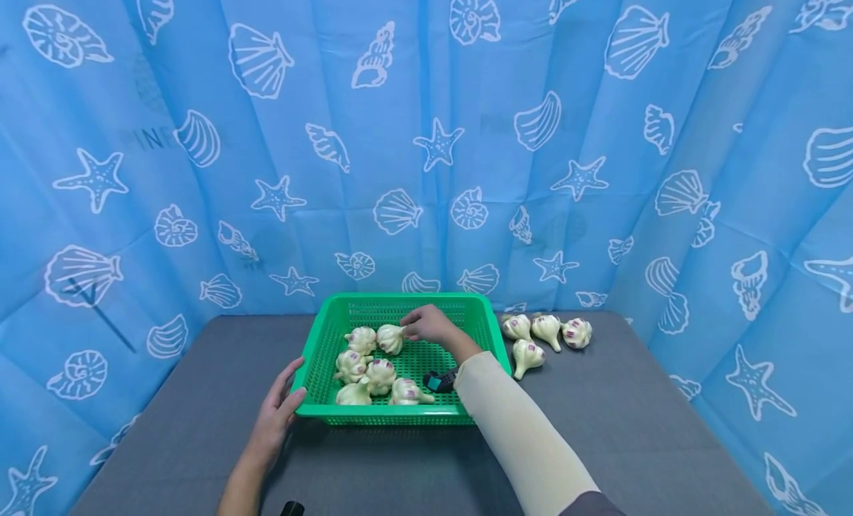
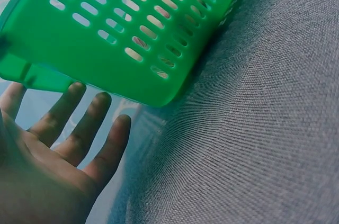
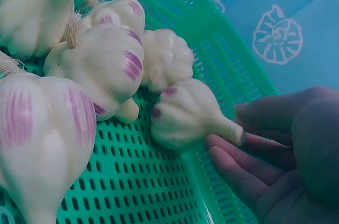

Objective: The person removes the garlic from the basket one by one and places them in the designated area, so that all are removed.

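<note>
Six garlic bulbs lie in my green basket (image 1: 320,338), center frame; my right hand (image 1: 429,325) pinches one bulb (image 3: 185,115) by its stem. Four bulbs (image 1: 543,334) wait right (on the counter). My left hand (image 1: 276,416), fingers relaxed, steadies the rim.

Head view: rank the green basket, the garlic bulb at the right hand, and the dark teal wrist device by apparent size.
1. Green slotted plastic basket
2. Dark teal wrist device and cream, purple-streaked garlic bulb at the right hand: look alike; device partly hidden, so unranked.

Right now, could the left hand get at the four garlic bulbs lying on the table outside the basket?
Probably not easily. The left hand rests at the green basket's left front corner, while those garlic bulbs lie beyond its right side, with the basket and the right arm between.
</note>
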Tool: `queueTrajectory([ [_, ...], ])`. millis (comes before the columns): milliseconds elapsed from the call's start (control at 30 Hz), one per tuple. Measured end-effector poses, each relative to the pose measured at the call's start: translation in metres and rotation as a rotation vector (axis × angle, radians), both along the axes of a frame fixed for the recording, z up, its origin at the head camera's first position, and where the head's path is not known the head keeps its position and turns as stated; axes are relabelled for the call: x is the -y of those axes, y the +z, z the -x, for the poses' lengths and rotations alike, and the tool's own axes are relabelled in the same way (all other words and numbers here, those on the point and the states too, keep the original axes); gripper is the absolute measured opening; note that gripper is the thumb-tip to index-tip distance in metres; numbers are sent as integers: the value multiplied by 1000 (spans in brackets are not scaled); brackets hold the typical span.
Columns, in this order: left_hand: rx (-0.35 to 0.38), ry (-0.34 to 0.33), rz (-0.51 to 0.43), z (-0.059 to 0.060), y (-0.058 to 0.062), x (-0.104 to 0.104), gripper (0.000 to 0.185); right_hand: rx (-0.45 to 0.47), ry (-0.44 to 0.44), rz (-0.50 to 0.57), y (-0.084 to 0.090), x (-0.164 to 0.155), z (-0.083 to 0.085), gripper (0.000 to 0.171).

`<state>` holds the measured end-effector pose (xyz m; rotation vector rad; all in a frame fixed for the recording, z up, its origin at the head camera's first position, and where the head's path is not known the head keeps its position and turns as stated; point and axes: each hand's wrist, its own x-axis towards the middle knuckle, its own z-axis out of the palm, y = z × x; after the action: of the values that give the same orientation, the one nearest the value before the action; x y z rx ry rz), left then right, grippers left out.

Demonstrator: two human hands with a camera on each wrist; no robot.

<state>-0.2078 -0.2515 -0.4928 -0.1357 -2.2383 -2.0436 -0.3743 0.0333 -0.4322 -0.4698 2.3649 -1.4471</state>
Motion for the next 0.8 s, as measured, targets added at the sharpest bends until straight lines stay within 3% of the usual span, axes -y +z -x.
queueTrajectory([
  [200, 7, 5, 16, 0, -1, 1, 55, -34, -8, -42, 2, 0, -1, 24],
  [600, 13, 9, 10, 1, -4, 2, 55, -204, -100, -219, 7, -5, -2, 12],
  [800, 20, 11, 10, 2, -5, 3, 55, -192, -65, -284, 9, -14, 1, 8],
])
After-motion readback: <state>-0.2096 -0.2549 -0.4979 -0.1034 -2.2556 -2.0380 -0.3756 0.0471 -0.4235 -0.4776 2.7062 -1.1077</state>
